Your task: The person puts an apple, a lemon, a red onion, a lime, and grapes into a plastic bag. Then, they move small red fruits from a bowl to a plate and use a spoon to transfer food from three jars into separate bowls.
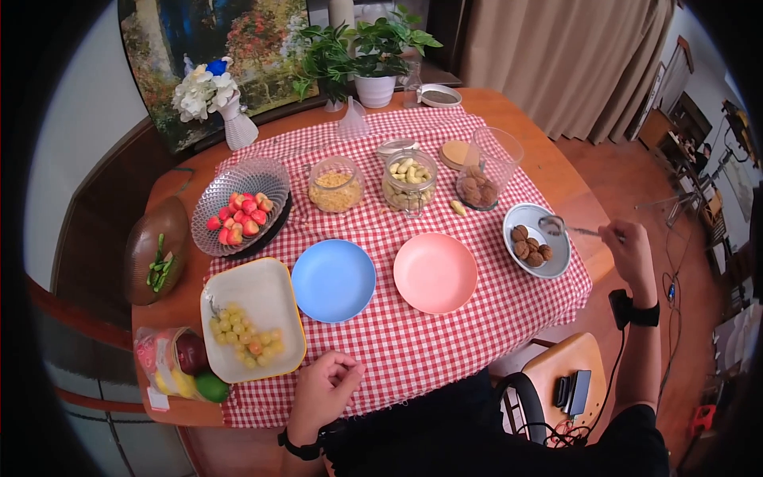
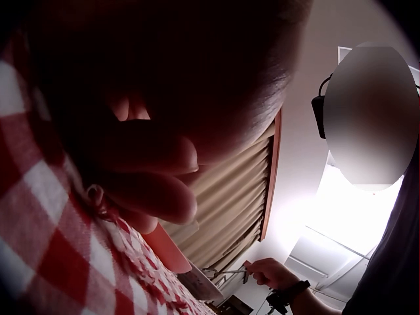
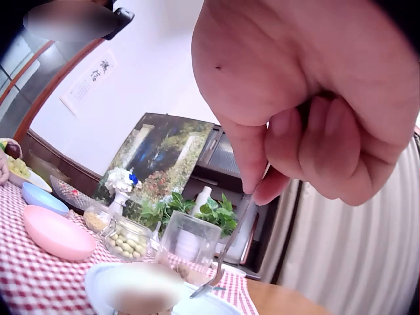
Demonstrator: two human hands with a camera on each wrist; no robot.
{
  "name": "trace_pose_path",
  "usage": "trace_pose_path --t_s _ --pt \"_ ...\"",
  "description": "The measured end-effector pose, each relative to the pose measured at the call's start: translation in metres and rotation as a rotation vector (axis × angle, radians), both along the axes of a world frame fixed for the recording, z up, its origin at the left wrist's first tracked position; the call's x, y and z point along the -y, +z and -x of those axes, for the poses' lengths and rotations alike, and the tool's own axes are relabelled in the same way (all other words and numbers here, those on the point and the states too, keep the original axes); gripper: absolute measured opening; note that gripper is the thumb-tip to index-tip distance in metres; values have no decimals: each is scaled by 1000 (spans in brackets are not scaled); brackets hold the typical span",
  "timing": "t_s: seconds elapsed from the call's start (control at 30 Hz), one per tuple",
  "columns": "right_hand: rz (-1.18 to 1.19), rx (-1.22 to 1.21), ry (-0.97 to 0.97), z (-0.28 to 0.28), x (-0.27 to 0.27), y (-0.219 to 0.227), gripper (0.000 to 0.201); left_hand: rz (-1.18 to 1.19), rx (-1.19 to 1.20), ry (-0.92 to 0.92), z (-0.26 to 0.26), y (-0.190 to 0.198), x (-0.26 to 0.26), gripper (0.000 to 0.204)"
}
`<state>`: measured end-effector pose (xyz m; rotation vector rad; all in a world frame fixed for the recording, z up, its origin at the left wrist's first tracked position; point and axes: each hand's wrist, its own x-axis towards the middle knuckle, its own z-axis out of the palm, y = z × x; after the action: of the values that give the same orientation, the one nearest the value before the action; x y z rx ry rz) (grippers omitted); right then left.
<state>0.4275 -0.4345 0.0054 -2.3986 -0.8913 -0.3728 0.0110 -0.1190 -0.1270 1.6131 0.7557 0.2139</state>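
My right hand [image 1: 629,253] pinches the end of a metal spoon [image 1: 551,226], whose bowl is over the right part of a grey-white bowl [image 1: 517,266] holding several walnuts [image 1: 521,248]. In the right wrist view, thumb and forefinger of the right hand [image 3: 308,111] hold the spoon [image 3: 228,246] as it slants down to the bowl; the other fingers are curled. My left hand [image 1: 324,391] rests, loosely curled and holding nothing, by the front edge of the checked cloth [image 1: 381,350]. Its fingers look dark and bent beside the cloth [image 2: 46,210] in the left wrist view.
Blue plate [image 1: 334,281] and pink plate [image 1: 435,273] lie mid-table. Behind stand a jar of yellow bits [image 1: 335,184], a nut jar [image 1: 409,179] and a clear container of walnuts [image 1: 478,187]. On the left are a grape tray [image 1: 286,318], a glass fruit bowl [image 1: 208,195] and bagged fruit [image 1: 171,366].
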Motion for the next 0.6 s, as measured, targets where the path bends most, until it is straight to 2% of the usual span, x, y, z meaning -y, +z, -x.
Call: trace_pose_path --t_s 0.2,0.3,0.33,0.4,0.53,0.6 --pt "43 -222 -81 6 34 -25 26 -16 -61 -16 -1 1 -1 14" --pt "-114 -613 -115 13 30 -37 25 -1 -52 -21 0 1 -2 15" --pt "-117 -613 -115 12 30 -43 25 -3 -52 -22 0 2 -2 15" --pt "-301 -790 -57 10 30 -60 26 23 -54 -11 -1 4 -1 15" --pt "-477 -947 -55 9 28 -84 27 16 -39 -11 -1 7 -1 15" --pt "-500 -932 -62 12 26 -91 27 15 -46 -16 -2 7 0 15"
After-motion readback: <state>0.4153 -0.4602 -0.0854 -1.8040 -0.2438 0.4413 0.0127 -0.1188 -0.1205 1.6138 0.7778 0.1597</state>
